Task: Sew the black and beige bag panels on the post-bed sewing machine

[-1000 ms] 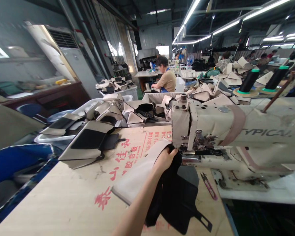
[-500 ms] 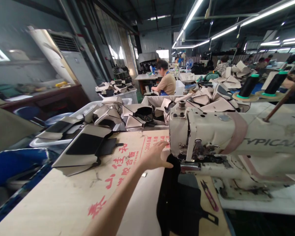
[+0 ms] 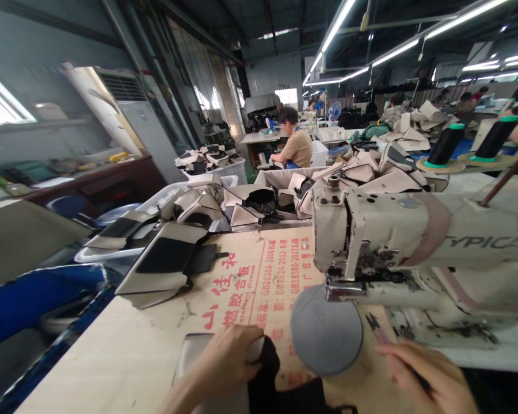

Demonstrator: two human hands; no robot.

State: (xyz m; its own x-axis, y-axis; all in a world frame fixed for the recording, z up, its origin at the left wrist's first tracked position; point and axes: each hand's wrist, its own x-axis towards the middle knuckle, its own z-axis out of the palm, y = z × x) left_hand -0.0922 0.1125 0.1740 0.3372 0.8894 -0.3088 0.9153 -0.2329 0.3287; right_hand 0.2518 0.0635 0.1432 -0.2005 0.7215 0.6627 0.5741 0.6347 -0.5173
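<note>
My left hand (image 3: pixel 231 362) is closed on the edge of a cream and black sewn piece (image 3: pixel 291 397), low on the plywood board at the front. The piece's lower part runs out of view. At the right, my right hand (image 3: pixel 431 376) grips a pair of thread snips (image 3: pixel 382 334) by the pink handle, dark blades pointing up and left. Between the hands lies a round grey disc (image 3: pixel 327 330), just below the end of the sewing machine's arm (image 3: pixel 347 290). No fabric is on that arm.
The sewing machine (image 3: pixel 380 224) stands at the right, with black thread cones (image 3: pixel 446 146) above it. Another cream and black piece (image 3: pixel 166 259) sits on the plywood board (image 3: pixel 90 356). White bins (image 3: pixel 107 253) heaped with similar pieces stand behind. A co-worker (image 3: pixel 297 141) sits beyond.
The cream and black piece has come away from the machine towards me, uncovering the grey disc. My left hand has drawn back with it. My right hand has come into view, picking up the snips.
</note>
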